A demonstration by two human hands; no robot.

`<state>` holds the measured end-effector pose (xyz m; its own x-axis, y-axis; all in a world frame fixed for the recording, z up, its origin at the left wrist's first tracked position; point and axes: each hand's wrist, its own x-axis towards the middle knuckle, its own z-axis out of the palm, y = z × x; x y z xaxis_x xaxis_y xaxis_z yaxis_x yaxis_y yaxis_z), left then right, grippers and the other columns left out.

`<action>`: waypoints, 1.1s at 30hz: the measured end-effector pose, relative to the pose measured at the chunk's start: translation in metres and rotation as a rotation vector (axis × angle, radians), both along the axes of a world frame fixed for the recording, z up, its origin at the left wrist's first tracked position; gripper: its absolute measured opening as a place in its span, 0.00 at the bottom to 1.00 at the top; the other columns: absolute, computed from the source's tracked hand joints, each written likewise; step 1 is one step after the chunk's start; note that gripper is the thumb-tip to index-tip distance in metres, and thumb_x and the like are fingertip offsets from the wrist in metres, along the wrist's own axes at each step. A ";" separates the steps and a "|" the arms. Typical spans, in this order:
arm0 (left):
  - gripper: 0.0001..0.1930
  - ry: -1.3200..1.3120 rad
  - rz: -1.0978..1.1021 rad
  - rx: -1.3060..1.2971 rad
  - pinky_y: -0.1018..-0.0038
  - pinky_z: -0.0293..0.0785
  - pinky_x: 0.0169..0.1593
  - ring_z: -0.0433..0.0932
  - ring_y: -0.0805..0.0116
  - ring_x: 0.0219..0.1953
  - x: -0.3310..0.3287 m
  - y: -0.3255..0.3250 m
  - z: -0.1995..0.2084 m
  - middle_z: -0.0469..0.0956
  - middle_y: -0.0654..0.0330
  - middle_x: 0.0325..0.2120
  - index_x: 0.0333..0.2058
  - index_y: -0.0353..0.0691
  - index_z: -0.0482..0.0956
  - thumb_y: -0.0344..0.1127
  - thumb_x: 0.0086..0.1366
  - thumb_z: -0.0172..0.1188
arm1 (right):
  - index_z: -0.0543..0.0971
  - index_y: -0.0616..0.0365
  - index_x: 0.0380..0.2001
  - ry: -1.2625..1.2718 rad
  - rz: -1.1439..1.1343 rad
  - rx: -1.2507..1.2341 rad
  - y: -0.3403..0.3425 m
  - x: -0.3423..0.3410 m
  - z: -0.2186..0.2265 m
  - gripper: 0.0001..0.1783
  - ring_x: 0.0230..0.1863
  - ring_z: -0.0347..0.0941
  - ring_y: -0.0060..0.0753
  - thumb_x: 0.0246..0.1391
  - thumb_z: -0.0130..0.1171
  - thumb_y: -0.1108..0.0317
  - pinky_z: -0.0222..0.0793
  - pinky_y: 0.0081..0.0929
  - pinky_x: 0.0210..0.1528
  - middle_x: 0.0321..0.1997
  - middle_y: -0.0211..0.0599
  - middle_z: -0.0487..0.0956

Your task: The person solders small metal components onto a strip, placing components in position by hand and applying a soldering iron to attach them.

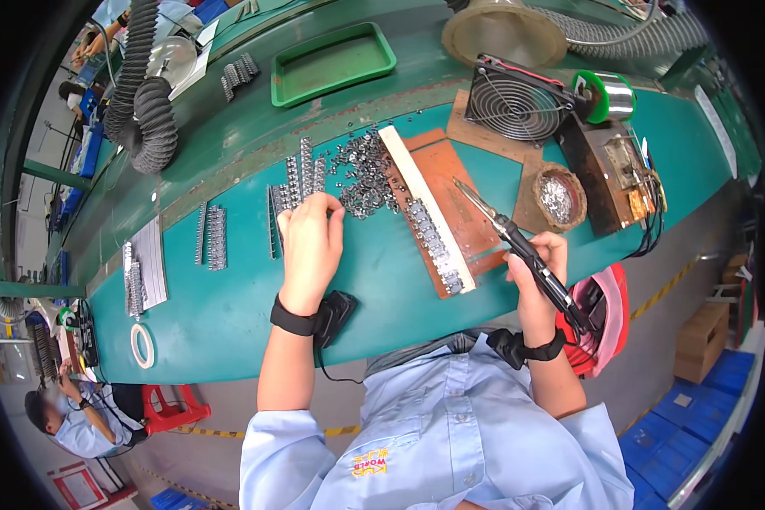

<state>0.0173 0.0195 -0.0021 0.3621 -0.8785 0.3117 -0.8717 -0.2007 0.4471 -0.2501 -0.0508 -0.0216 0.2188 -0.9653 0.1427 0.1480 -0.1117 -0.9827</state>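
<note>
Clearly, the right hand (531,276) grasps a soldering iron (513,231) by its dark handle, fingers wrapped well behind the metal, presumably to keep skin off the hot end. Its tip points up and away from the body, over the brown board (447,180) (whether it touches the wood, I can't tell). The left hand (310,246) is curled at the near end of some metal strips (294,177); its fingertips face away, so I can't tell whether they pinch anything.

Between the hands, a row of small parts (431,236) lies along the left side of a pale bar (420,191) on that board; the straight edge probably keeps them in line. A heap of loose bits (361,191) sits just beyond the left hand, likely for easy picking. To the right of the board stands a round dish (581,202) with silvery stuff inside, near the iron's side. Behind it are a fan (518,102), perhaps for drawing off fumes, and a spool of wire (619,97), both clear of the fingers.
</note>
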 end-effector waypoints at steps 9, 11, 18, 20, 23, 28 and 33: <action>0.04 0.715 -0.093 -0.016 0.82 0.64 0.33 0.71 0.76 0.26 -0.019 -0.002 0.008 0.75 0.62 0.23 0.31 0.36 0.72 0.31 0.58 0.55 | 0.63 0.57 0.39 -0.016 0.007 -0.063 -0.001 -0.004 -0.003 0.17 0.23 0.66 0.17 0.47 0.57 0.73 0.62 0.12 0.26 0.28 0.33 0.73; 0.05 0.848 -0.163 0.028 0.83 0.65 0.33 0.70 0.79 0.27 -0.021 -0.004 0.009 0.75 0.63 0.24 0.32 0.36 0.72 0.31 0.59 0.55 | 0.63 0.57 0.39 -0.017 0.007 -0.075 -0.001 -0.004 -0.003 0.17 0.24 0.67 0.17 0.47 0.57 0.74 0.62 0.12 0.26 0.28 0.33 0.73; 0.08 1.313 -0.295 0.142 0.82 0.67 0.36 0.71 0.78 0.31 -0.038 0.001 0.016 0.74 0.62 0.30 0.34 0.34 0.72 0.32 0.60 0.55 | 0.63 0.57 0.39 -0.026 -0.007 -0.051 -0.001 -0.004 -0.002 0.17 0.24 0.67 0.17 0.47 0.56 0.74 0.63 0.12 0.27 0.29 0.33 0.73; 0.08 1.350 -0.303 0.158 0.81 0.67 0.36 0.71 0.78 0.31 -0.043 0.002 0.018 0.74 0.62 0.30 0.34 0.34 0.72 0.32 0.60 0.55 | 0.63 0.57 0.39 -0.026 -0.014 -0.044 0.000 -0.004 -0.001 0.17 0.24 0.67 0.17 0.47 0.56 0.74 0.63 0.12 0.27 0.29 0.33 0.73; 0.08 1.429 -0.321 0.186 0.81 0.68 0.38 0.71 0.77 0.31 -0.049 0.004 0.017 0.74 0.62 0.31 0.35 0.34 0.72 0.32 0.59 0.55 | 0.63 0.58 0.39 -0.020 -0.026 -0.031 0.001 -0.003 0.000 0.17 0.24 0.67 0.17 0.47 0.56 0.74 0.63 0.12 0.27 0.29 0.34 0.73; 0.05 1.550 -0.278 0.264 0.83 0.67 0.38 0.71 0.76 0.30 -0.053 0.011 0.008 0.74 0.59 0.31 0.34 0.36 0.71 0.29 0.59 0.55 | 0.63 0.58 0.40 -0.001 -0.001 -0.014 0.001 -0.002 -0.001 0.18 0.24 0.67 0.17 0.46 0.56 0.74 0.62 0.13 0.27 0.28 0.35 0.73; 0.06 1.668 -0.228 0.189 0.81 0.68 0.39 0.72 0.76 0.32 -0.058 0.008 0.000 0.74 0.59 0.31 0.34 0.37 0.69 0.27 0.58 0.56 | 0.62 0.58 0.40 -0.002 -0.029 0.006 0.003 0.001 -0.001 0.19 0.23 0.66 0.18 0.45 0.57 0.71 0.61 0.12 0.26 0.28 0.36 0.73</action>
